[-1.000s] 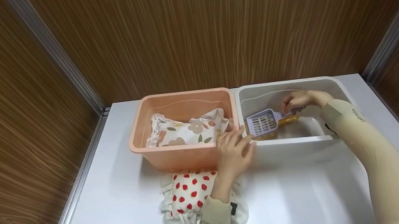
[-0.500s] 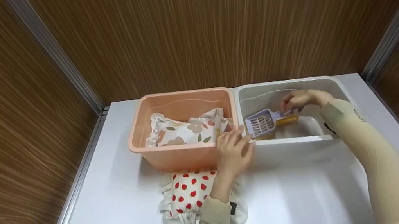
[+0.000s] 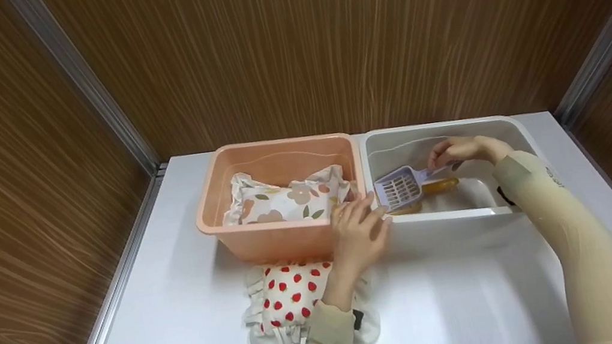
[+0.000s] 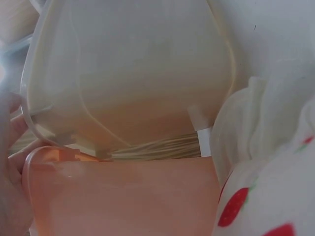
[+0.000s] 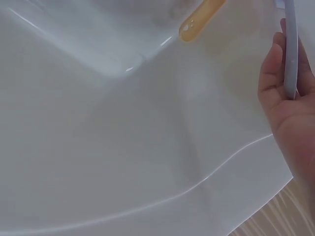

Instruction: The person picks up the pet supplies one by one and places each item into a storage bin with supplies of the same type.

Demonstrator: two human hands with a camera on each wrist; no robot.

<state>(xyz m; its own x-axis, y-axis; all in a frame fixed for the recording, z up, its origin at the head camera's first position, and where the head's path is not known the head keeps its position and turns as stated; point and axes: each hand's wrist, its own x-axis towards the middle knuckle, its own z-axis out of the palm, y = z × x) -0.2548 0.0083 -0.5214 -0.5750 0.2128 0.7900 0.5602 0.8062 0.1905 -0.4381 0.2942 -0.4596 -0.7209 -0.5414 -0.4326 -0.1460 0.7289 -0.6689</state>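
Note:
In the head view my right hand (image 3: 463, 149) reaches into the light grey bin (image 3: 446, 216) and grips the handle of a lilac slotted litter scoop (image 3: 398, 188). The scoop's head is at the bin's left end, slanting down. Partly under it lies a yellow-handled item (image 3: 440, 185), its other end mostly covered. The right wrist view shows the fingers curled round the lilac handle (image 5: 291, 54). My left hand (image 3: 359, 234) rests with spread fingers on the adjoining rims of the grey bin and the peach bin (image 3: 268, 241).
A flower-print pillow (image 3: 289, 203) with ruffled edges lies in the peach bin. In front of that bin, a strawberry-print pillow (image 3: 291, 295) lies on the white table (image 3: 185, 336), partly under the left forearm. Wood-grain panels (image 3: 287, 47) stand behind and at both sides.
The lilac scoop has shifted slightly left with the right hand, and a gap now shows between its handle and the yellow handle. The left hand stays in place.

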